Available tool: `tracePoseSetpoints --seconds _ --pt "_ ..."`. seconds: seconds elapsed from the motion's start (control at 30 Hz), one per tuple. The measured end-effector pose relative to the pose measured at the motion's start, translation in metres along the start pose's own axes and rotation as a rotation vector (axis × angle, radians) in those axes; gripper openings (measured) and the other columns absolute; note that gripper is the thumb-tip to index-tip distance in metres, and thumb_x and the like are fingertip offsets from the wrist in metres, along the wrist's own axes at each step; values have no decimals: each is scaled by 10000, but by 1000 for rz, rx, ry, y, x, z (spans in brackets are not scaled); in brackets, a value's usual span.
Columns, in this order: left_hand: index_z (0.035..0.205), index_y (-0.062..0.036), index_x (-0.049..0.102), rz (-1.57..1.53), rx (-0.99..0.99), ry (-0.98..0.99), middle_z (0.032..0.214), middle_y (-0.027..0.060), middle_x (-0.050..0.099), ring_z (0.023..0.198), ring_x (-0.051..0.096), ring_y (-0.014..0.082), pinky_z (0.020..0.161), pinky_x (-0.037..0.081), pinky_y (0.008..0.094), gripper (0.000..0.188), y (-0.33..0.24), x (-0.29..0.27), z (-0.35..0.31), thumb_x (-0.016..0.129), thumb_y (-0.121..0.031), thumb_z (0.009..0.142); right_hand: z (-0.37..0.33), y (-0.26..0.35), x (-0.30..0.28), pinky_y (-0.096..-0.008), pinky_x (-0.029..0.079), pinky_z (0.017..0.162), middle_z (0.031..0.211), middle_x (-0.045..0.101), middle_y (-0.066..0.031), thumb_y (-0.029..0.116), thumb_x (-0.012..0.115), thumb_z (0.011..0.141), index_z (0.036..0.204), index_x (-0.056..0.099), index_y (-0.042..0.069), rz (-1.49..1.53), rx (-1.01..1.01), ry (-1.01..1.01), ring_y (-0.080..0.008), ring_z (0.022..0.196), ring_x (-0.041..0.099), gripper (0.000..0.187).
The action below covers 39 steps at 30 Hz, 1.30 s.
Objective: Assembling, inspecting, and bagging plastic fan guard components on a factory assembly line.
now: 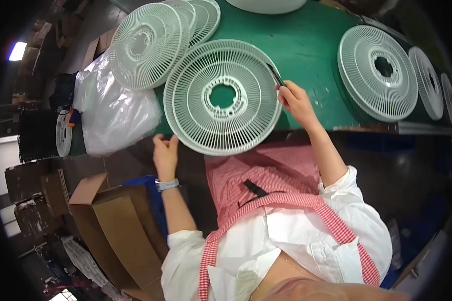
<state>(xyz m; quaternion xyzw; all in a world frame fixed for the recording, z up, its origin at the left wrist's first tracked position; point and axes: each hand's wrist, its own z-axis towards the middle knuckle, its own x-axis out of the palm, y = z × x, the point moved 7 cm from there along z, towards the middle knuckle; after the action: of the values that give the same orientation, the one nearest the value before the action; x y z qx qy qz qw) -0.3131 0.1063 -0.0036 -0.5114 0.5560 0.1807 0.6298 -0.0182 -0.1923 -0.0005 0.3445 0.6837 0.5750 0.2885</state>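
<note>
A round white plastic fan grille (pixel 191 95), with radial slats and a hole in its middle, lies at the green table's front edge. My right hand (pixel 297 103) is at its right rim, closed around a slim dark tool (pixel 276 75) with a thin, metal-looking tip. That tip lies along the grille's upper right rim; whether it is a knife or another blade I cannot tell. By the lower left rim is my left hand (pixel 164 153), thumb and forefinger apart, with nothing visible in it. Contact between these fingers and the rim is unclear.
More white grilles (pixel 148 45) overlap at the back left, and others (pixel 381 72) stand along the right. Clear plastic bags (pixel 118 108) lie left of the worked grille. An open cardboard box (pixel 120 226) stands below on the left. A white rounded part (pixel 266 4) sits at the back.
</note>
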Motion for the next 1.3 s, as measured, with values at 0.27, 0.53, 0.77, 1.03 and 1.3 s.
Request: tracePoseSetpoints --seconds 0.27,0.53,0.77,1.03,1.3 --pt "1109 -11 498 -1814 -332 426 1027 175 632 895 659 300 764 570 455 304 17 139 -57 527 5 807 -91 20 21 -213 304 486 621 464 35 186 489 1007 940 594 8 -9 -133 43 -35 538 385 217" --pt "1274 14 425 -1913 -168 101 1283 349 494 1176 527 498 926 505 638 614 -21 73 -149 428 86 664 -131 -13 -74 -184 283 470 699 471 74 210 601 958 1005 591 68 125 -199 -291 -4 559 378 150" --pt "1262 57 449 -1812 156 241 1255 346 526 1179 521 515 983 467 632 638 -38 22 -143 453 79 625 -103 14 -71 -184 284 454 667 511 54 206 716 865 1053 592 30 305 -249 -266 -11 507 397 285" --pt "1259 64 448 -1717 166 266 1229 333 539 1132 552 521 938 502 614 647 -61 14 -116 482 43 613 -94 13 -86 -190 287 472 675 524 53 213 751 836 1048 597 19 319 -278 -355 -21 519 411 326" --pt "1339 44 395 -1596 398 214 1262 293 529 1176 536 479 990 478 575 696 -81 -15 -93 477 46 648 -55 -9 -98 -212 317 530 712 495 55 192 659 916 1184 591 7 416 -271 -295 -40 614 435 332"
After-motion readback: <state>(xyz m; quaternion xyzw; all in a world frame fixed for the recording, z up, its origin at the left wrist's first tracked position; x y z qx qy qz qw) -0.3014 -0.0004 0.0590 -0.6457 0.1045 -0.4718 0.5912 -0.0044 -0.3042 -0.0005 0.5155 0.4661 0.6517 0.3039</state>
